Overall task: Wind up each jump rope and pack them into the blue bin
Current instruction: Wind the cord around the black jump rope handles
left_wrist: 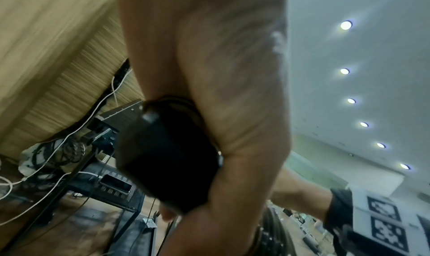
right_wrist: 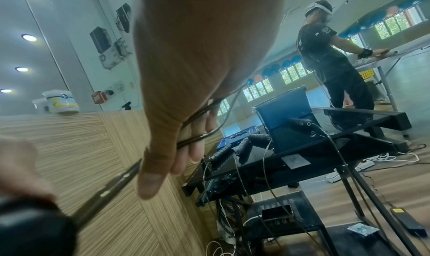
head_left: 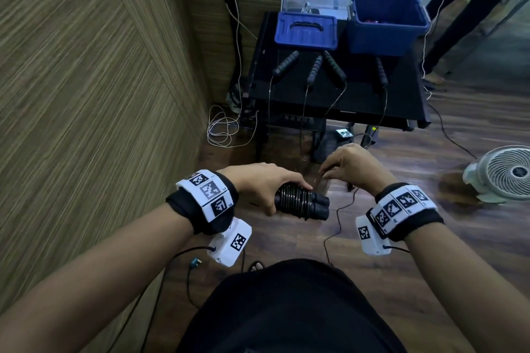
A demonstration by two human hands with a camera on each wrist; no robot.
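Note:
My left hand (head_left: 266, 185) grips the two black handles of a jump rope (head_left: 301, 203), held side by side with cord coiled round them. In the left wrist view the handles (left_wrist: 167, 160) fill my palm. My right hand (head_left: 348, 165) pinches the loose cord (right_wrist: 197, 138) just right of the handles; the cord runs taut from my fingers to the bundle. The open blue bin (head_left: 385, 24) stands at the back right of the black table (head_left: 329, 100), with something red inside. Several more black handles (head_left: 286, 61) lie on the table, cords hanging over its front edge.
A blue lid (head_left: 305, 31) lies left of the bin. A wood-panelled wall (head_left: 86, 80) runs along the left. A white fan (head_left: 507, 172) stands on the floor at right. White cables (head_left: 222, 129) lie coiled by the table leg. Another person (right_wrist: 335, 57) stands beyond the table.

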